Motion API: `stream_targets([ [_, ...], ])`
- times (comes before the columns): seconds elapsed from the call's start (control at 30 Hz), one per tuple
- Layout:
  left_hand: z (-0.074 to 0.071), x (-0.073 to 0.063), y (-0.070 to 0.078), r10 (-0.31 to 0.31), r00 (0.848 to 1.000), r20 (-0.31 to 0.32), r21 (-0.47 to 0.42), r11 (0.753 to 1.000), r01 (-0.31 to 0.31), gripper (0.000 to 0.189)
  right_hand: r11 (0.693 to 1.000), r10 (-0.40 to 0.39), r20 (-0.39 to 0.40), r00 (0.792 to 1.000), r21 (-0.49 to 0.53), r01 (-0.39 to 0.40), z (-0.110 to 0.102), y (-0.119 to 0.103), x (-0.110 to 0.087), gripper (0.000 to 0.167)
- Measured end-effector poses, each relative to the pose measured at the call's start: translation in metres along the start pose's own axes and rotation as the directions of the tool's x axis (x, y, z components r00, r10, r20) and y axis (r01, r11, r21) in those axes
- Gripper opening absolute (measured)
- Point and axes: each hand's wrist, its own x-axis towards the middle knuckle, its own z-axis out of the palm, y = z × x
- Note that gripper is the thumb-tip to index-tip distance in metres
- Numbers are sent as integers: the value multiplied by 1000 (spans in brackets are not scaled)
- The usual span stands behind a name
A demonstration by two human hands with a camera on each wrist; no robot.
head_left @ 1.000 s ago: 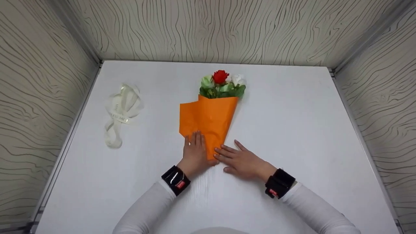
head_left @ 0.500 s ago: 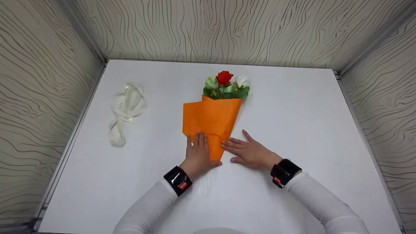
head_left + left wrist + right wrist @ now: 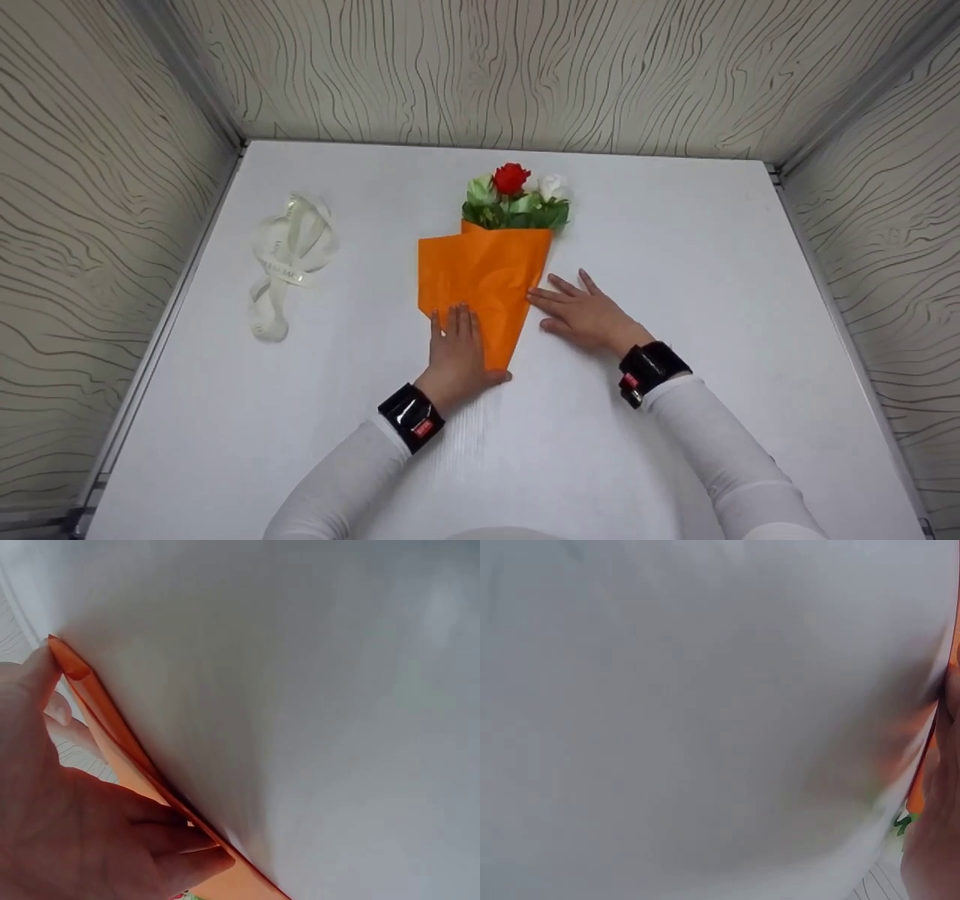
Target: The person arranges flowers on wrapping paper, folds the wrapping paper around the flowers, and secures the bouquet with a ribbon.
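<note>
A bouquet with a red rose (image 3: 511,178), a white rose (image 3: 553,187) and pale green blooms lies on the white table, its lower part wrapped in orange paper (image 3: 491,277). My left hand (image 3: 454,360) lies flat over the lower left of the wrap, fingers straight, thumb at its bottom tip. In the left wrist view the folded edge of the orange paper (image 3: 120,724) runs along the fingers. My right hand (image 3: 581,311) is spread, with fingertips at the right edge of the wrap. The right wrist view shows only part of this hand (image 3: 934,832). The flower stems are hidden inside the paper.
A loosely coiled cream ribbon (image 3: 283,262) with printed letters lies on the left of the white table (image 3: 712,262). Wood-grain panels (image 3: 480,67) enclose the table at the back and both sides.
My right hand has slid up along the wrap's right edge, from near its bottom tip to about mid-height. The left hand keeps its place on the paper, which now looks smoother and flatter.
</note>
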Motion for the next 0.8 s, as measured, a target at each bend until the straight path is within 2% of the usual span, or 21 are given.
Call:
stream_targets([
  [0.2, 2, 0, -2, 8, 1000, -4, 15, 1000, -8, 120, 992, 112, -35, 993, 64, -110, 6, 6, 0, 61],
  [0.3, 2, -1, -3, 10, 1000, -2, 18, 1000, -10, 120, 994, 97, -76, 992, 65, -93, 7, -4, -1, 61],
  [0.43, 1, -2, -2, 15, 1000, -12, 28, 999, -15, 119, 999, -30, -123, 992, 12, 31, 6, -35, -10, 59],
  [0.5, 0, -3, -2, 19, 1000, -18, 26, 999, -18, 119, 992, -123, -97, 988, -1, 124, 7, -53, -18, 57],
  [0.63, 0, -4, -1, 19, 999, -33, 29, 999, -18, 119, 961, -278, -32, 960, -1, 278, 14, -79, -31, 55],
  [0.8, 0, -3, -3, 14, 999, -42, 27, 1000, -13, 120, 939, -341, -52, 939, -74, 337, 23, -82, -31, 50],
])
